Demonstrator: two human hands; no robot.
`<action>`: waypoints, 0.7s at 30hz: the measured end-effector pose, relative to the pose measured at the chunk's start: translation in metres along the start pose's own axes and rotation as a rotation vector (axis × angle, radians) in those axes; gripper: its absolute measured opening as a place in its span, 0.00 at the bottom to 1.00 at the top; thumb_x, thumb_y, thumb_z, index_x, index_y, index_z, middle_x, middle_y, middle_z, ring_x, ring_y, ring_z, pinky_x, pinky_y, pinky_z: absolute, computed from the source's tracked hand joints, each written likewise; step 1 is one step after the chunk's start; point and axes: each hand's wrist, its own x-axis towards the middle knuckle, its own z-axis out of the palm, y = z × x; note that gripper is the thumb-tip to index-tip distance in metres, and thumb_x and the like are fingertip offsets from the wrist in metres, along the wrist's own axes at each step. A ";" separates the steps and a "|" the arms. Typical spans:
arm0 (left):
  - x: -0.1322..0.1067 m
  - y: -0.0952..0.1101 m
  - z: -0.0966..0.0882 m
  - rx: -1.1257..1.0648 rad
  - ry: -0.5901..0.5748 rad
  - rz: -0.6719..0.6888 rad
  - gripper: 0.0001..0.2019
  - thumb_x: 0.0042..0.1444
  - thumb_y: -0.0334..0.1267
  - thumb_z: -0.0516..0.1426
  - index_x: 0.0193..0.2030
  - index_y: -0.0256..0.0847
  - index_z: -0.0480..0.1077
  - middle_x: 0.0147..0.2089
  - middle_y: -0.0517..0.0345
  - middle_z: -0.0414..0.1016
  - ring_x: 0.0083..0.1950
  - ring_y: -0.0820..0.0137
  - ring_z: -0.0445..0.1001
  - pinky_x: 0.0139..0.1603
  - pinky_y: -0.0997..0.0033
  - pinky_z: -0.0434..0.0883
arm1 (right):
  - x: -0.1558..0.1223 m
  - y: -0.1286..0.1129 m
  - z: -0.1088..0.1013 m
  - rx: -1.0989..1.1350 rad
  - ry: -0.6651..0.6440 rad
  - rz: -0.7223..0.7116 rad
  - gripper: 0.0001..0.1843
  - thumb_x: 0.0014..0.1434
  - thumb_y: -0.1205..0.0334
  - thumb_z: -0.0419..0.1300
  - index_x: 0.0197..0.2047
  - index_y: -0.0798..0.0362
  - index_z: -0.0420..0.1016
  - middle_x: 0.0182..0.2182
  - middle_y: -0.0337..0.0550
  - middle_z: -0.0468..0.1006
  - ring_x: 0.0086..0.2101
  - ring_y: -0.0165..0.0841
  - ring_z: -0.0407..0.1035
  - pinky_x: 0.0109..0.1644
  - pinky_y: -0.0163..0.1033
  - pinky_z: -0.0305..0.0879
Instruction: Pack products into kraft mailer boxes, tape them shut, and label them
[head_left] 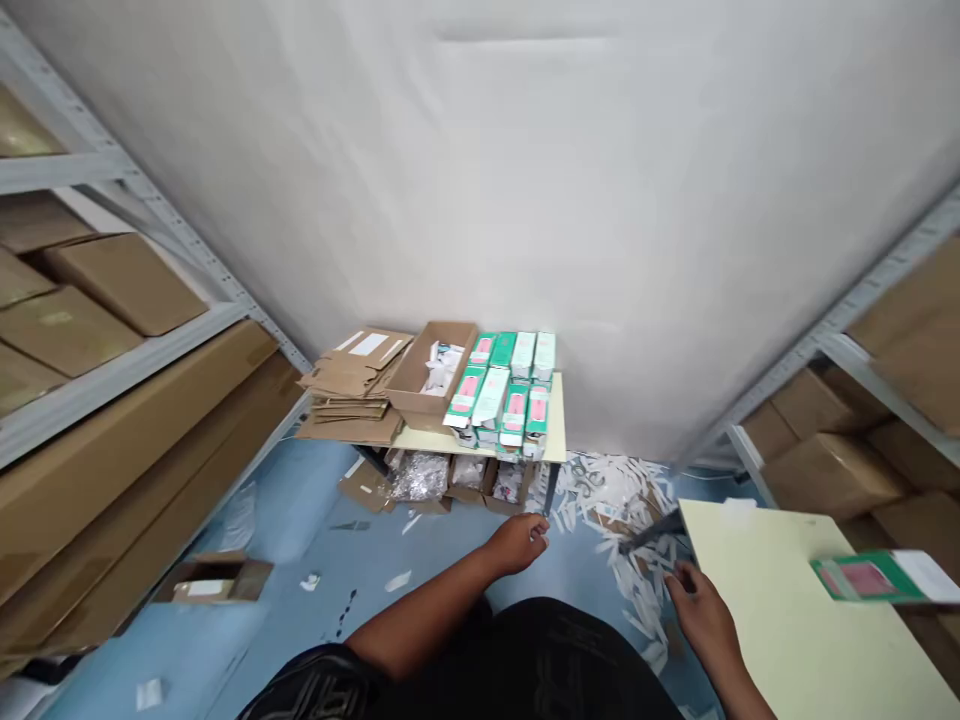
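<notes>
My left hand (517, 543) hangs in front of the far table with its fingers curled into a loose fist and nothing showing in it. By the near edge of the right-hand table (757, 580), my right hand (703, 608) is held with bent fingers, thumb apart, and no object in it. A green-and-white box with a pink panel (862, 577) lies on that table, its white flap sticking out to the right. Rows of similar green-and-white boxes (491, 395) stand on the far table (556, 425), some with raised flaps.
Beside those boxes sit an open carton (420, 400) holding white packets and a stack of flattened cardboard (356, 375). Filled cartons (469, 475) stand underneath. Paper scraps (615, 490) litter the blue floor. Shelves of cardboard boxes flank both sides; a small open box (214, 580) lies left.
</notes>
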 end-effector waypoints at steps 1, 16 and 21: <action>-0.002 -0.014 -0.017 -0.010 0.016 -0.008 0.14 0.56 0.38 0.60 0.49 0.42 0.76 0.48 0.52 0.81 0.47 0.63 0.79 0.50 0.67 0.74 | 0.006 -0.016 0.015 -0.001 -0.009 -0.013 0.31 0.54 0.36 0.56 0.47 0.52 0.79 0.46 0.56 0.84 0.48 0.52 0.78 0.54 0.53 0.72; 0.019 -0.099 -0.218 -0.234 0.276 -0.079 0.15 0.58 0.41 0.58 0.51 0.42 0.75 0.51 0.52 0.81 0.50 0.63 0.79 0.54 0.65 0.74 | 0.073 -0.269 0.156 0.133 -0.231 -0.100 0.31 0.54 0.38 0.61 0.51 0.53 0.80 0.44 0.51 0.86 0.47 0.48 0.79 0.53 0.48 0.75; 0.026 -0.104 -0.258 -0.270 0.468 -0.119 0.15 0.60 0.43 0.58 0.52 0.42 0.75 0.50 0.52 0.82 0.49 0.63 0.78 0.53 0.65 0.74 | 0.124 -0.319 0.166 0.239 -0.346 -0.178 0.30 0.55 0.38 0.62 0.51 0.53 0.79 0.45 0.51 0.85 0.48 0.46 0.79 0.51 0.45 0.75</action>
